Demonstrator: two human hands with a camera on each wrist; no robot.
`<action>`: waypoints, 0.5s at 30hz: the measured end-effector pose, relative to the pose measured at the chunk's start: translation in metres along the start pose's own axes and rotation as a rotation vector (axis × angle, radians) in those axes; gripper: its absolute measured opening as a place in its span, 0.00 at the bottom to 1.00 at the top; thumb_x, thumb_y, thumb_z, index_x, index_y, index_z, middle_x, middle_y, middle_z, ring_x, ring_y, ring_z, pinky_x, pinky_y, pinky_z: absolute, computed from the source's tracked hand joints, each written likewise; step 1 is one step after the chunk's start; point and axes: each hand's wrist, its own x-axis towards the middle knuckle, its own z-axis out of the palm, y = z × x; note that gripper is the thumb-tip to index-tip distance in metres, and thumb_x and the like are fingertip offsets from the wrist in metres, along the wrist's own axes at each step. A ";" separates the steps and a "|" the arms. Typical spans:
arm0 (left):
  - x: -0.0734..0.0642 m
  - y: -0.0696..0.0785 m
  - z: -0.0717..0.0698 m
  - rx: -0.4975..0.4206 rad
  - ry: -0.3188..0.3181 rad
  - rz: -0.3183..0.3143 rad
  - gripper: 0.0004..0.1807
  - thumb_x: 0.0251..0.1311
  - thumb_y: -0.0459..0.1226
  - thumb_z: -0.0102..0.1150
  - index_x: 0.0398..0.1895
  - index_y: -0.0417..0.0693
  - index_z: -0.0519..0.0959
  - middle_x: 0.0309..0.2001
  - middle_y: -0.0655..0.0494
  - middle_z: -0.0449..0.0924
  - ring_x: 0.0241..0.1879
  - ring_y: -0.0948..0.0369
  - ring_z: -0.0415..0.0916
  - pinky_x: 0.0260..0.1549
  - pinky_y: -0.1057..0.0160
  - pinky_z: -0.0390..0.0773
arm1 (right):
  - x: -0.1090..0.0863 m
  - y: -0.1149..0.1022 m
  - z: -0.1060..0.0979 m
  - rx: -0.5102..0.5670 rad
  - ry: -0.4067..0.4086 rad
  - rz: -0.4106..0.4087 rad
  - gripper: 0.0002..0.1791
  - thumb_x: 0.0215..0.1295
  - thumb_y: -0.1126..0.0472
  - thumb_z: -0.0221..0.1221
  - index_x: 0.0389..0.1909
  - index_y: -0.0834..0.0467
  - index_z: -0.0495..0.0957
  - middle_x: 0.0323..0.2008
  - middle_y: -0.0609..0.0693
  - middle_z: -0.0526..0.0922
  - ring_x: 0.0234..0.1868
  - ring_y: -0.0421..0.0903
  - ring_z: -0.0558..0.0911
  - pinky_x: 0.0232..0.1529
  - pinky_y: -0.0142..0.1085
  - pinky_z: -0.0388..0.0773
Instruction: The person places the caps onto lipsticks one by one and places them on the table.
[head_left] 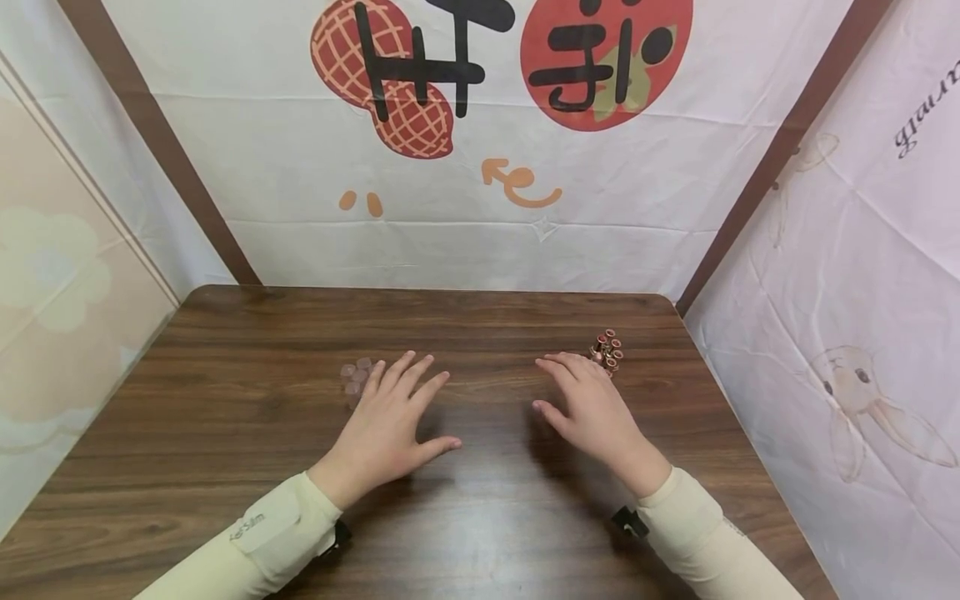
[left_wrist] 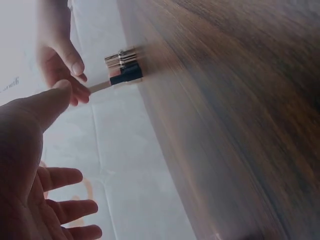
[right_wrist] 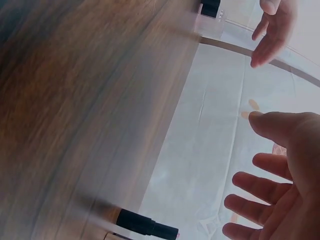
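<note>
Over brown wooden table (head_left: 225, 433), left hand (head_left: 386, 425) with fingers spread, empty, near small translucent pieces (head_left: 359, 376) at left, right hand (head_left: 598, 412) relaxed, gripping nothing, near copper-rimmed tubes (head_left: 610, 354) at far right

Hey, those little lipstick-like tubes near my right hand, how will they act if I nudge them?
The lipstick-like tubes would probably tip easily, since they stand upright and look tall for their narrow width. Once down, they may roll, as their ends look round. Pushing one could well jostle its neighbours, because they're clustered closely.
</note>
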 end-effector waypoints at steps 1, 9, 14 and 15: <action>-0.001 -0.001 -0.001 -0.001 0.004 -0.001 0.51 0.54 0.73 0.60 0.74 0.53 0.69 0.76 0.46 0.63 0.77 0.43 0.55 0.71 0.32 0.54 | 0.000 0.001 -0.001 0.003 0.009 0.003 0.32 0.64 0.49 0.69 0.67 0.55 0.75 0.63 0.52 0.79 0.65 0.53 0.76 0.70 0.54 0.66; -0.008 -0.006 -0.005 -0.048 0.053 -0.035 0.47 0.55 0.69 0.65 0.71 0.51 0.72 0.72 0.45 0.69 0.74 0.44 0.61 0.68 0.35 0.61 | -0.003 0.009 -0.007 0.005 0.108 0.054 0.26 0.63 0.52 0.71 0.60 0.57 0.80 0.57 0.53 0.82 0.60 0.53 0.79 0.64 0.52 0.71; -0.013 -0.012 -0.009 -0.067 0.082 -0.060 0.44 0.55 0.65 0.68 0.68 0.49 0.75 0.69 0.46 0.71 0.71 0.44 0.64 0.68 0.38 0.63 | -0.008 0.015 -0.009 0.028 0.154 0.131 0.25 0.62 0.54 0.72 0.58 0.58 0.81 0.55 0.53 0.83 0.57 0.54 0.80 0.61 0.55 0.73; -0.013 -0.014 -0.010 -0.071 0.091 -0.064 0.43 0.55 0.65 0.69 0.67 0.49 0.75 0.69 0.46 0.72 0.70 0.44 0.65 0.68 0.38 0.63 | -0.009 0.017 -0.010 0.033 0.165 0.148 0.25 0.62 0.54 0.72 0.58 0.58 0.81 0.55 0.53 0.83 0.57 0.54 0.79 0.61 0.55 0.73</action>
